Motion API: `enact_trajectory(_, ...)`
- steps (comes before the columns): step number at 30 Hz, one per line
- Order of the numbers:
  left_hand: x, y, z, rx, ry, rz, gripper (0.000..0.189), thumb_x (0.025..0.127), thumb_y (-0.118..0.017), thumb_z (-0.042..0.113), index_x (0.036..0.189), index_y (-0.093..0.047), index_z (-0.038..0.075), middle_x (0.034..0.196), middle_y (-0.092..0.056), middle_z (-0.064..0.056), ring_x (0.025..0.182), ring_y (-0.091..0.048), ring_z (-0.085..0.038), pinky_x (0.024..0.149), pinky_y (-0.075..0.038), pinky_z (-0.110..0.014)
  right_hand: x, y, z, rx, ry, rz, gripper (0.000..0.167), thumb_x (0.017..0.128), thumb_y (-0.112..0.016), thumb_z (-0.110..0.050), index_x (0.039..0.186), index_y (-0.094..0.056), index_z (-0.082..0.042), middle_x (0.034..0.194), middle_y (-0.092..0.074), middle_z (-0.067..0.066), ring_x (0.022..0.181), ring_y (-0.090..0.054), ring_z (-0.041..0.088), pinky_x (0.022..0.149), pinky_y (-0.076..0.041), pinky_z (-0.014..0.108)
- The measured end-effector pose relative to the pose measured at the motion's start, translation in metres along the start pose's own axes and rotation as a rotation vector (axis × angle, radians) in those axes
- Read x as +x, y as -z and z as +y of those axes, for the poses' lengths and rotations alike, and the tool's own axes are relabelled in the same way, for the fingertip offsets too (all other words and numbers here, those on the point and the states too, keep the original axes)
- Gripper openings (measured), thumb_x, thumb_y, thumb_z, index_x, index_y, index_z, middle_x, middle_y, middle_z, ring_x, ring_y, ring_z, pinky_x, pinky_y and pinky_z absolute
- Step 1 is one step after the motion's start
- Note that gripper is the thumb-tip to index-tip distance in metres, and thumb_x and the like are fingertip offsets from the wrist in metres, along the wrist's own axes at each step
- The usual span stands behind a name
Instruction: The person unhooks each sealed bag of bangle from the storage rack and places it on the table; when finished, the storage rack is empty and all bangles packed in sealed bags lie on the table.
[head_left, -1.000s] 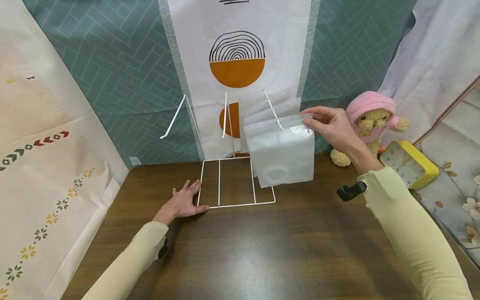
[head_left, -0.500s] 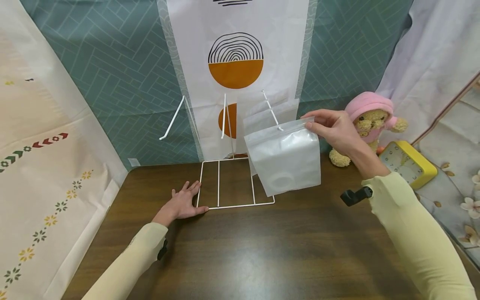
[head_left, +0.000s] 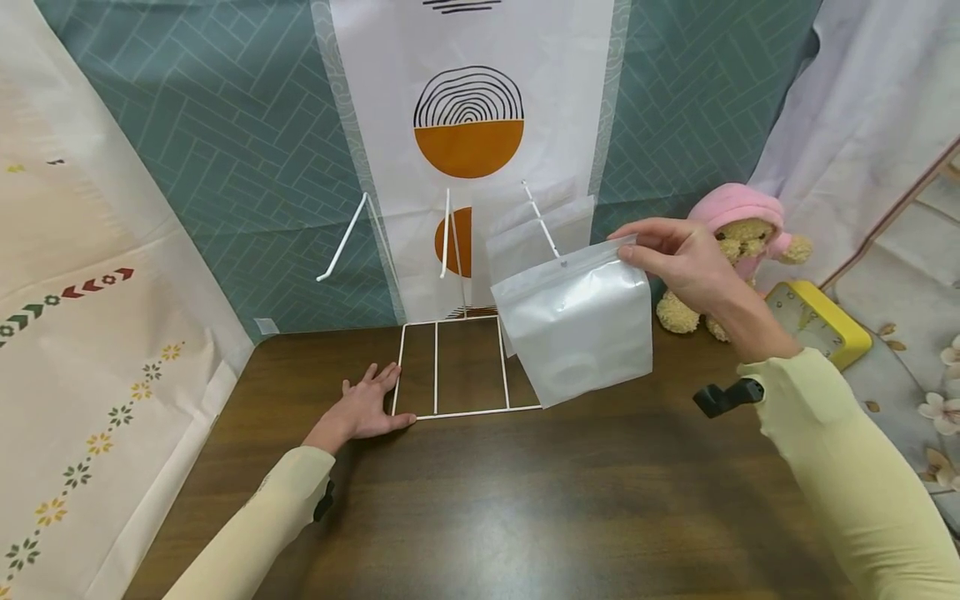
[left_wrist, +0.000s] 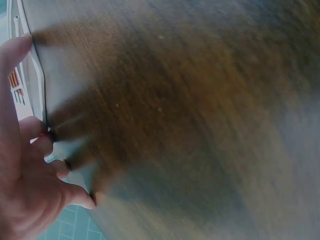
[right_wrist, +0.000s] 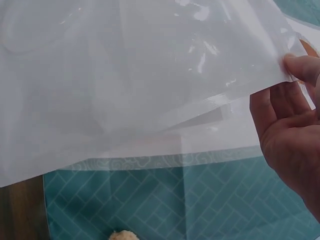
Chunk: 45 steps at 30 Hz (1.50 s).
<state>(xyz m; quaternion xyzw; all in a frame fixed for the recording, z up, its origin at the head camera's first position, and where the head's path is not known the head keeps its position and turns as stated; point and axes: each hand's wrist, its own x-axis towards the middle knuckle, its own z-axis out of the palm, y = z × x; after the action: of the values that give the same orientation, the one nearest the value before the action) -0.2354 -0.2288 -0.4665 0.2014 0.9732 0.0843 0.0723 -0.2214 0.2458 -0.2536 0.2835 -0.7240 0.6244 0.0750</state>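
My right hand [head_left: 686,258] pinches the top right corner of a frosted zip bag [head_left: 585,325] between thumb and fingers. The bag tilts forward, and the tip of the right prong [head_left: 542,221] of a white wire rack [head_left: 480,412] meets its top edge. Behind it, more clear bags [head_left: 504,248] hang on that prong. In the right wrist view, the bag [right_wrist: 125,75] fills the upper part, its corner under my thumb. My left hand [head_left: 366,406] rests spread on the table, thumb and fingers against the left front corner of the rack's base.
Two bare prongs [head_left: 343,237] stick out at the rack's left and middle. A plush bear [head_left: 742,242] in a pink hood and a yellow clock [head_left: 817,321] stand at the right. Patterned cloth [head_left: 247,167] hangs behind the wooden table [head_left: 480,500].
My right hand has drawn the front bag toward the prong's tip, forward and slightly right, so it sits lower and more tilted. My left hand has stayed on the rack's base.
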Motion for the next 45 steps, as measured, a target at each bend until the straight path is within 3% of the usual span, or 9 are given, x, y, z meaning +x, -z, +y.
enact_trajectory(9,-0.001,-0.001,-0.001,-0.003,0.004,0.006,0.1,0.085,-0.064,0.062,0.154,-0.032,-0.003,0.159,-0.029,-0.02,0.143,-0.021,-0.052,0.094,-0.02,-0.083,-0.007,0.011,-0.01,-0.005,0.028,0.025,0.021,0.092,-0.065,0.007,0.109,-0.076,-0.001,0.081,-0.074,0.004,0.072,-0.064,0.011,0.062,-0.05,0.02)
enact_trajectory(15,0.0,-0.001,-0.001,0.017,-0.001,0.014,0.1,0.085,-0.064,0.062,0.154,-0.033,-0.003,0.159,-0.031,-0.02,0.143,-0.023,-0.051,0.093,-0.022,-0.083,-0.019,0.031,-0.016,-0.037,0.022,0.113,0.023,0.09,-0.065,0.009,0.108,-0.077,-0.001,0.076,-0.071,0.002,0.061,-0.059,0.007,0.05,-0.047,0.016)
enact_trajectory(18,0.0,-0.002,0.0,0.021,-0.002,0.015,0.099,0.085,-0.064,0.062,0.154,-0.033,-0.003,0.159,-0.031,-0.02,0.142,-0.023,-0.052,0.093,-0.023,-0.083,-0.026,0.042,-0.015,0.042,-0.023,0.16,0.024,0.089,-0.065,0.012,0.106,-0.077,0.0,0.083,-0.071,0.003,0.066,-0.064,0.009,0.055,-0.053,0.019)
enact_trajectory(27,0.0,-0.002,-0.001,0.014,0.0,0.005,0.101,0.084,-0.063,0.063,0.154,-0.032,-0.002,0.16,-0.029,-0.019,0.143,-0.022,-0.051,0.093,-0.022,-0.083,-0.056,0.077,-0.011,0.071,-0.122,0.315,0.022,0.09,-0.065,0.01,0.104,-0.077,-0.001,0.082,-0.071,0.002,0.068,-0.06,0.011,0.058,-0.05,0.017)
enact_trajectory(31,0.0,-0.001,-0.001,0.009,0.003,0.001,0.101,0.085,-0.063,0.064,0.155,-0.032,-0.001,0.16,-0.029,-0.019,0.144,-0.021,-0.051,0.094,-0.021,-0.083,-0.07,0.088,-0.005,-0.076,-0.225,0.362,0.022,0.092,-0.068,0.003,0.105,-0.079,-0.011,0.085,-0.071,-0.005,0.073,-0.061,0.007,0.063,-0.051,0.016)
enact_trajectory(35,0.0,-0.001,-0.001,0.002,0.003,-0.001,0.101,0.084,-0.063,0.064,0.155,-0.032,-0.002,0.16,-0.028,-0.019,0.144,-0.021,-0.051,0.094,-0.021,-0.083,-0.084,0.092,0.005,-0.205,-0.322,0.369,0.021,0.094,-0.069,-0.007,0.108,-0.079,-0.019,0.093,-0.068,-0.013,0.08,-0.061,0.003,0.064,-0.052,0.017)
enact_trajectory(38,0.001,-0.002,-0.002,-0.002,-0.006,0.009,0.102,0.084,-0.063,0.064,0.154,-0.033,-0.003,0.159,-0.029,-0.02,0.143,-0.022,-0.052,0.093,-0.021,-0.083,-0.093,0.092,0.013,-0.242,-0.345,0.371,0.022,0.095,-0.069,-0.008,0.105,-0.079,-0.025,0.088,-0.066,-0.015,0.075,-0.057,0.002,0.061,-0.05,0.015)
enact_trajectory(41,0.001,-0.002,-0.003,0.002,-0.012,0.019,0.102,0.083,-0.063,0.065,0.153,-0.033,-0.003,0.159,-0.03,-0.02,0.143,-0.022,-0.052,0.093,-0.022,-0.083,-0.099,0.088,0.02,-0.219,-0.326,0.352,0.027,0.095,-0.067,-0.005,0.105,-0.078,-0.027,0.082,-0.065,-0.015,0.07,-0.055,0.002,0.058,-0.047,0.014)
enact_trajectory(45,0.0,-0.002,-0.003,0.003,-0.016,0.029,0.102,0.083,-0.063,0.065,0.153,-0.034,-0.003,0.159,-0.031,-0.02,0.143,-0.023,-0.052,0.093,-0.022,-0.083,-0.105,0.082,0.029,-0.129,-0.25,0.322,0.03,0.094,-0.064,0.005,0.106,-0.078,-0.018,0.07,-0.061,-0.006,0.063,-0.05,0.006,0.054,-0.042,0.017)
